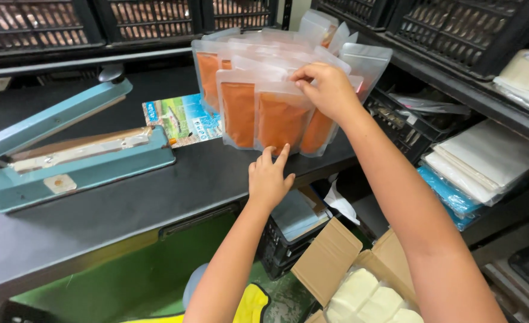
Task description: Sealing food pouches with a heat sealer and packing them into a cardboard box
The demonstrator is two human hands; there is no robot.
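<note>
Head view: we see the right hand (327, 90) pinching the top of a clear plastic pouch of orange powder (282, 119), one in a standing row of such pouches (240, 78) near the worktop's (127, 203) front right edge. The left hand (268, 179), fingers spread, touches the pouch's bottom. A teal heat sealer (67, 149) lies left, a colourful printed card (181, 119) between; an open cardboard box (348, 269) sits below.

We cannot see the rear pouches (312, 45) whole: the front ones cover them, and the right hand (327, 90) hides the tops of two. The sealer (67, 155) runs off the left edge. The box (360, 275) is cut by the bottom edge, its white packs only partly shown. The leaflet (181, 119) slips under the pouches, its print too small for us to read.
</note>
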